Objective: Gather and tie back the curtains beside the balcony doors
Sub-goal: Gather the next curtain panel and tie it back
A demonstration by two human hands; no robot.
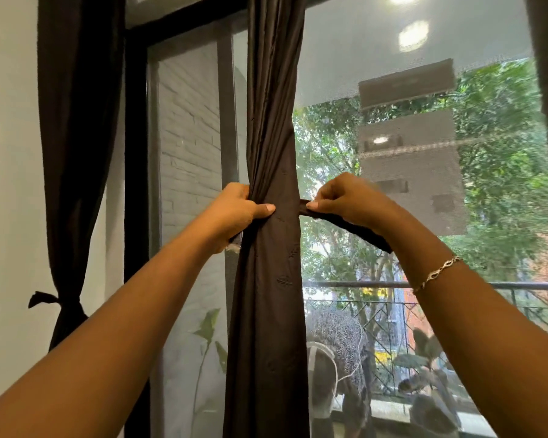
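matt cloth curtain point(268, 279), metal bracelet point(437, 273)

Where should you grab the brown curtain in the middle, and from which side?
I'd grip the middle curtain at its bunched waist, from the left, as the left hand does. The folds are squeezed thin there, so fingers wrap round, and the right hand pinches the tie band on the right.

- White wall point(10, 184) along the left edge.
- Pale grey brick wall point(189, 137) outside, centre left.
- Green-leaved plant point(208, 327) below it, lower centre.
- Dark balcony railing point(355, 284) across the lower right.
- Potted plants point(424, 368) by the railing.
- Leafy trees point(503, 147) and a grey building point(408, 159) beyond, right.
- Round light reflections point(413, 35), upper right.
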